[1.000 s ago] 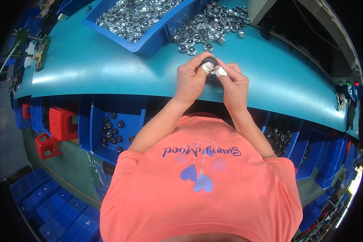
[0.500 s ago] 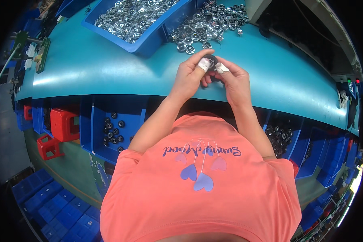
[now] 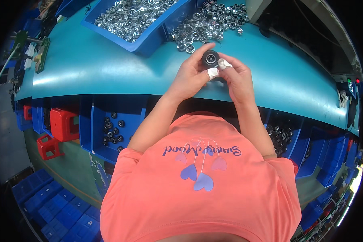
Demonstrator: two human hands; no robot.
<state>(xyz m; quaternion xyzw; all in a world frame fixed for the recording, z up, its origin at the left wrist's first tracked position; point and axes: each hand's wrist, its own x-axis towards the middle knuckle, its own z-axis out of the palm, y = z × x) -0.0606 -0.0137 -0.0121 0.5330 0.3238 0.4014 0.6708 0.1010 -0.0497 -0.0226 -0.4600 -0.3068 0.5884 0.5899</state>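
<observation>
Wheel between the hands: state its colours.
The wheel is black with silvery detail at its centre; head view shows it best.

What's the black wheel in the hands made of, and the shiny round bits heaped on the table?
Black wheel: probably rubber or plastic outside, as its rim looks dark and dull. Shiny round bits: perhaps clear or silvery plastic, maybe metal, because they glint brightly.

— See all of the small black wheel (image 3: pixel 210 59)?
— No, not its back, nor fingers of the left hand (image 3: pixel 189 76) behind it. Can't identify the dark patch (image 3: pixel 220 80) just below the wheel.
— And beyond the grip, leftward?
— Can't follow the blue bin (image 3: pixel 151 42) past the view's upper edge.
— And nearer, leftward?
— Can't trace one corner of the lower blue bin (image 3: pixel 129 117) behind the left forearm (image 3: pixel 153 121).
</observation>
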